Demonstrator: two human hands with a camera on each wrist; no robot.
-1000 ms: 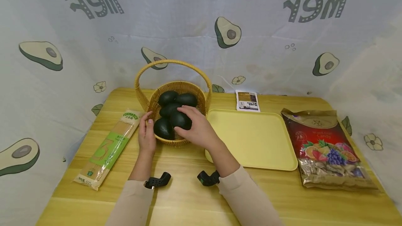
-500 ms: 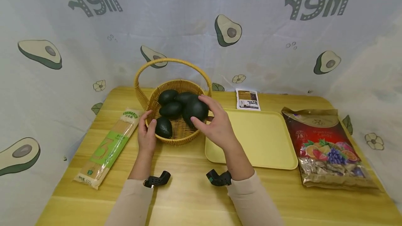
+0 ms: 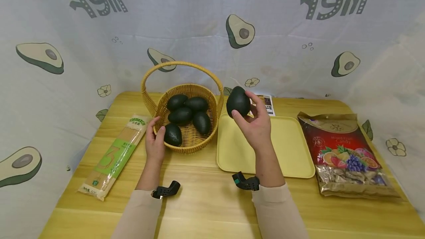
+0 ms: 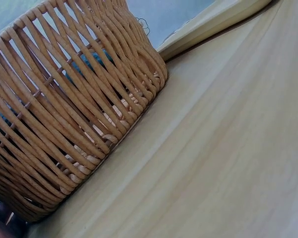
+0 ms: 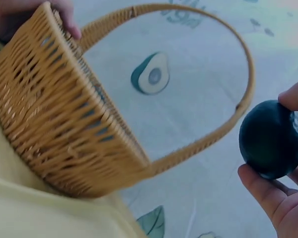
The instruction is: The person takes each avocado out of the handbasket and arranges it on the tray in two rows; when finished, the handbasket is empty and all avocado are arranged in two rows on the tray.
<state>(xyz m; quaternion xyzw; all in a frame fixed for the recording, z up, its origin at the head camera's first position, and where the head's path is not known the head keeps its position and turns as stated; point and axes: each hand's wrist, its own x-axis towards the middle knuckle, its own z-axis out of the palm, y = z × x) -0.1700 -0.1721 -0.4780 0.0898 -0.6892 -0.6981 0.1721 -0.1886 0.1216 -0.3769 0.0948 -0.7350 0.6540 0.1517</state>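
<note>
A dark green avocado point(image 3: 238, 102) is pinched between the thumb and fingers of my right hand point(image 3: 257, 126). It is raised above the far left part of the yellow tray point(image 3: 289, 150), and the right wrist view shows the same avocado point(image 5: 270, 139) beside the basket's handle. My left hand point(image 3: 155, 143) holds the near left rim of the wicker basket point(image 3: 196, 147). Inside that basket lie several more avocados point(image 3: 180, 115). In the left wrist view the woven basket wall point(image 4: 64, 104) fills the upper left, and the fingers are mostly hidden.
Left of the basket lies a pack of noodles point(image 3: 114, 158). A red and gold candy bag point(image 3: 345, 158) lies right of the tray. Behind the tray is a small white packet point(image 3: 268, 102), partly covered by my right hand. A printed cloth point(image 3: 199, 21) hangs behind the table.
My right hand has lifted one avocado out of the basket and carried it right, over the tray. The left hand has stayed at the basket's rim.
</note>
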